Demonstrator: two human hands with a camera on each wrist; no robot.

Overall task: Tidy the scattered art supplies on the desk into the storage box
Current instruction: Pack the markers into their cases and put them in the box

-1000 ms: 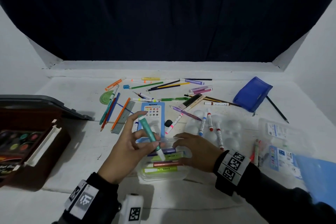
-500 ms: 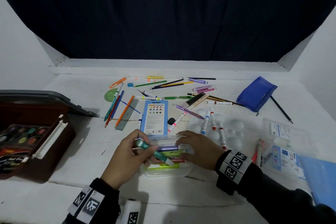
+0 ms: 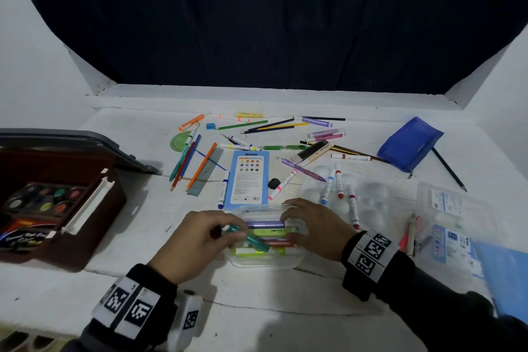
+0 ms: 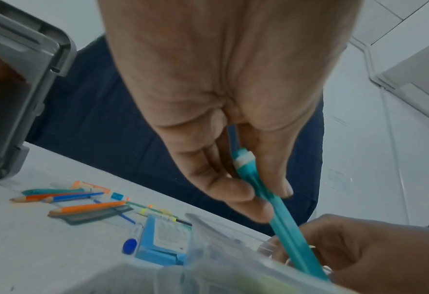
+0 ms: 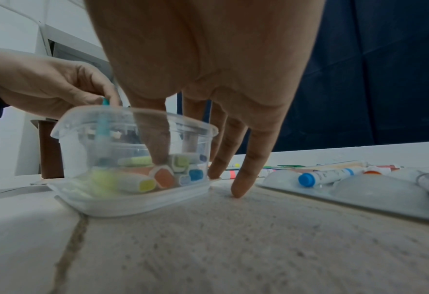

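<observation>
Left hand (image 3: 197,240) pinches a light, stiff teal plastic marker (image 4: 271,208) mid-barrel, while the loosely spread right hand (image 3: 317,230) steadies the clear plastic tub (image 5: 122,127).

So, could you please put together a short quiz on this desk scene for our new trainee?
1. True or false: the left hand pinches a teal marker and angles it into the clear plastic container.
2. Which lies directly beyond the container in the head view? A. blue zip pouch B. blue colour pencil box C. green protractor
3. Fill in: the right hand has its thumb inside the container's ____ end.

Key: 1 true; 2 B; 3 right.
</observation>
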